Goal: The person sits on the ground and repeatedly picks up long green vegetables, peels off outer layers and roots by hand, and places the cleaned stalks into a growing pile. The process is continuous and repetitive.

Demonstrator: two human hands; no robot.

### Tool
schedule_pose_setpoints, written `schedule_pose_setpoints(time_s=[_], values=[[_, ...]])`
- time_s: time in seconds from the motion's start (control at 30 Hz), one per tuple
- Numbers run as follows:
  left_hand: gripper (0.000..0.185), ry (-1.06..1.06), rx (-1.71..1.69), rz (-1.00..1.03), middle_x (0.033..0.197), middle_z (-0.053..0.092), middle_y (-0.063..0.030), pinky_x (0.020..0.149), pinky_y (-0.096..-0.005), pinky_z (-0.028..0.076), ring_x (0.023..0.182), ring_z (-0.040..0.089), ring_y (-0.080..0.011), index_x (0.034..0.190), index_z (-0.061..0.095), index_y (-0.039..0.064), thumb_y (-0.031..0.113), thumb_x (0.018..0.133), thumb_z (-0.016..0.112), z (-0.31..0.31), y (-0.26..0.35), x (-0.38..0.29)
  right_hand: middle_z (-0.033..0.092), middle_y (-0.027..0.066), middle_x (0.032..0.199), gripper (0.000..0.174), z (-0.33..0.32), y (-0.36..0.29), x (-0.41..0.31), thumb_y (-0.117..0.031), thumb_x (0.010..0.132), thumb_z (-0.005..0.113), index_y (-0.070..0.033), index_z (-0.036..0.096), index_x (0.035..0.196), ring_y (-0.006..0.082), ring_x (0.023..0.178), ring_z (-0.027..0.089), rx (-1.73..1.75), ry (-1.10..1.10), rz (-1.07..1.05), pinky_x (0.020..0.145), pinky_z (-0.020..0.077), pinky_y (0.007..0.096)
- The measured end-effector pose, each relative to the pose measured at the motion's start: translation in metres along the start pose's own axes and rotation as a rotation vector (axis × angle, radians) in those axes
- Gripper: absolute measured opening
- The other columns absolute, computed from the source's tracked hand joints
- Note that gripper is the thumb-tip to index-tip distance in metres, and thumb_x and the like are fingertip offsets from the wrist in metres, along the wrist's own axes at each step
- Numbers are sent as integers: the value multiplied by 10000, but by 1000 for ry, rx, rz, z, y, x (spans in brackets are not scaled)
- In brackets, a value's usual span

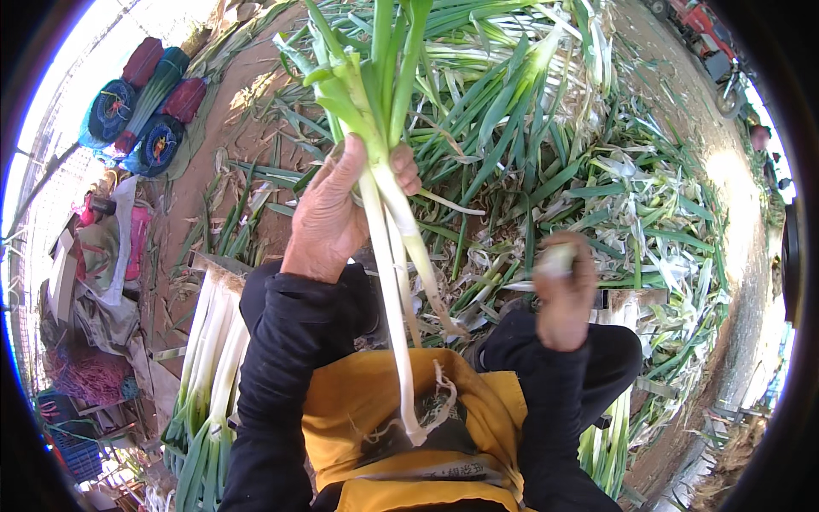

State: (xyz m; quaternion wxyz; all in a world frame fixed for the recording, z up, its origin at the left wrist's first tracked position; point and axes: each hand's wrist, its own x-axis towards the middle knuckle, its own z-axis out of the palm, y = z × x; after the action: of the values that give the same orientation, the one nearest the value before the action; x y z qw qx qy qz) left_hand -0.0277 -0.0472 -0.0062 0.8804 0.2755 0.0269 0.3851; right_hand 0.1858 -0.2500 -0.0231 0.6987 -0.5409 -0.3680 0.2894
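Observation:
My left hand point(339, 205) grips a few long green onions point(389, 281) around their lower leaves, above the lap. Their white stalks hang down, and the longest ends in a rooted tip over the yellow apron point(358, 397). Off to the right, my right hand point(566, 291) is blurred by motion. Its fingers are curled around a pale scrap of onion peel point(555, 259), whose exact shape is unclear. Trimmed green onions point(208, 345) lie in a bundle by my left leg. Another trimmed bundle point(608, 416) is beside my right leg, partly covered by it.
Untrimmed green onions point(512, 57) are heaped ahead, with stripped leaves and peelings point(646, 237) spread to the right. Spools and rolled bundles point(137, 109) stand at the far left. Nearer are bags point(109, 269) and a blue crate point(70, 441). A red vehicle point(704, 38) stands far right.

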Motion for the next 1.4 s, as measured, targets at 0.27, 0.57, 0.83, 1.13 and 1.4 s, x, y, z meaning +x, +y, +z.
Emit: schedule_pose_setpoints(time_s=[0.27,0.57,0.83,1.13,1.4], values=[[421,14,-36,-46,1021,565,-126,876,-406,492,952,546,-234,1314,499,34,351,1059,604,6,-14,-1,634,121,903,327,98,35,-22,-24,766,864,-18,624,988,242,729,657,-420,-110,-185,644,522,352],[449,9,68,-42,1046,513,-102,922,-396,448,978,488,-223,1262,500,15,410,1059,567,8,-14,-3,615,82,858,265,94,38,-30,10,782,835,-19,615,928,152,661,586,-477,-42,-236,603,479,294],[398,46,16,-19,1038,526,-108,934,-410,462,971,499,-230,1234,520,35,391,1063,568,8,-13,-5,628,132,860,214,96,37,-29,31,776,780,-25,633,921,302,705,636,-522,20,-248,638,508,377],[406,41,52,-9,1036,576,-113,911,-397,495,974,559,-219,1268,520,27,341,1040,638,9,-19,-7,623,139,837,198,89,38,-32,38,766,749,-27,614,896,338,716,647,-579,-26,-304,639,516,398],[383,101,48,23,1017,609,-96,901,-395,515,959,600,-215,1259,528,40,311,1029,671,5,-23,-7,618,140,837,198,80,29,-33,23,773,737,-38,601,903,371,697,642,-547,-194,-306,602,518,413]])
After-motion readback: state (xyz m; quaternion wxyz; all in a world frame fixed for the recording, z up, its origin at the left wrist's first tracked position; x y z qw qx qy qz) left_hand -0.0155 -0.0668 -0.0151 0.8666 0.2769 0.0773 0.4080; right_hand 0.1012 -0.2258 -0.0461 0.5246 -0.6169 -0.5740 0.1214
